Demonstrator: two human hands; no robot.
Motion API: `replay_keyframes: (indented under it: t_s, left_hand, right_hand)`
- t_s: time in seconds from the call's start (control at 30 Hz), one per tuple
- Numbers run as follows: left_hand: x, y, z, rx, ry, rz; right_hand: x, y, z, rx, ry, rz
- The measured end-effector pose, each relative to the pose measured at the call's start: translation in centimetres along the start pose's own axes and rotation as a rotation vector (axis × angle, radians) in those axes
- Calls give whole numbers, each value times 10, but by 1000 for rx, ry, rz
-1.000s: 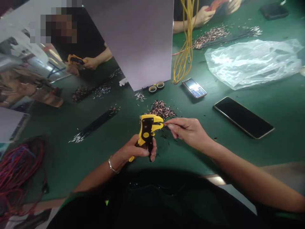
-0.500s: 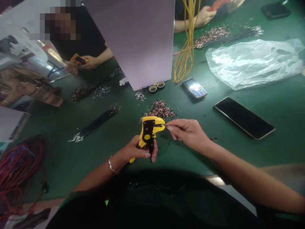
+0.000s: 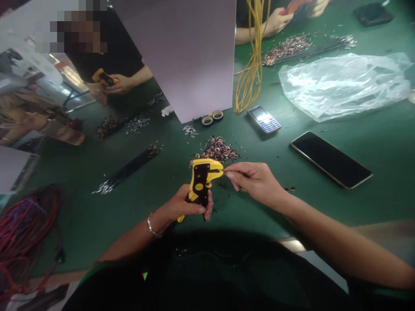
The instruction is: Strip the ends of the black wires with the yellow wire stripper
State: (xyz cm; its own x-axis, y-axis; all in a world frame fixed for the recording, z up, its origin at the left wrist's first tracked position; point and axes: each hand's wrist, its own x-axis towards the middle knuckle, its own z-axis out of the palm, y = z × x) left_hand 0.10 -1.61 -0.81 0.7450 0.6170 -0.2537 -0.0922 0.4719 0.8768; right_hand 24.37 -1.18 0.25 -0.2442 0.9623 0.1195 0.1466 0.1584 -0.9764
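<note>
A left hand (image 3: 181, 205) closes around a yellow-and-black wire stripper (image 3: 200, 179), upright above the green workbench (image 3: 84, 224), jaws turned right. A right hand (image 3: 256, 181) pinches a thin wire (image 3: 224, 171) at them. Farther right, a crumpled clear plastic bag (image 3: 343, 84), contents unclear.

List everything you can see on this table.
wire stripper: one, yellow and black, in left hand
wire bits: one pile, copper, just beyond the stripper
wire bundle: one, black, left of the pile
smartphone: one, black, right side
keypad phone: one, silver, beyond the smartphone
tape rolls: two, dark, far centre
plastic bag: one, clear, far right
yellow cables: one bunch, yellow, far centre
tangled cables: one heap, red and blue, near left
table: one, green, beneath these
left hand: one, gripping the stripper
right hand: one, pinching a wire at the stripper
</note>
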Motion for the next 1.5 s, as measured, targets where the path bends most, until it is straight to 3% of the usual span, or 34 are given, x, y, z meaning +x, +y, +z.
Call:
replay_keyframes:
  t_s: [0.8, 1.23, 1.5]
  left_hand:
    - [-3, -4, 8, 56, 237, 3]
    - [1, 4, 9, -72, 156, 71]
    - [5, 3, 5, -89, 118, 112]
  right_hand:
    - [-1, -2, 2, 147, -2, 95]
    - [0, -2, 0, 197, 29, 185]
    - [-1, -2, 1, 164, 33, 160]
